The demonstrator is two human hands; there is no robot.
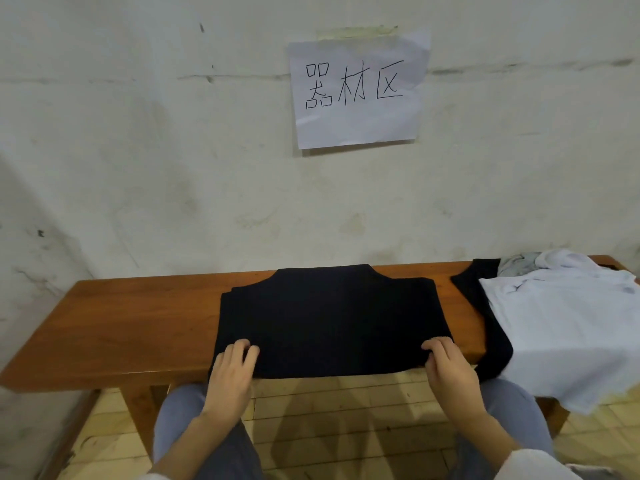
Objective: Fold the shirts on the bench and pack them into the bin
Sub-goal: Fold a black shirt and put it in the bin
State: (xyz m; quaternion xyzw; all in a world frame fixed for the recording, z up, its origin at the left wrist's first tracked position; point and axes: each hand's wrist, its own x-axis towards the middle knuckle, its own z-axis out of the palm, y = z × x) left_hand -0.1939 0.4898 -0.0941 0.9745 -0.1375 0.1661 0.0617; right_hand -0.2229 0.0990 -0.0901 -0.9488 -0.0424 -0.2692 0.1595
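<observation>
A dark navy shirt (329, 317) lies flat on the wooden bench (138, 317), sleeves folded in, its hem hanging slightly over the front edge. My left hand (232, 368) grips the hem's left corner, fingers curled over the cloth. At the hem's right corner my right hand (450, 368) grips the fabric the same way. On the bench's right end a white shirt (561, 327) lies spread over another dark shirt (481, 306). No bin is in view.
A crumpled grey and white garment (533, 263) sits at the bench's far right. A paper sign (356, 91) is taped to the white wall behind. My knees are under the bench front; tiled floor (332, 410) lies below.
</observation>
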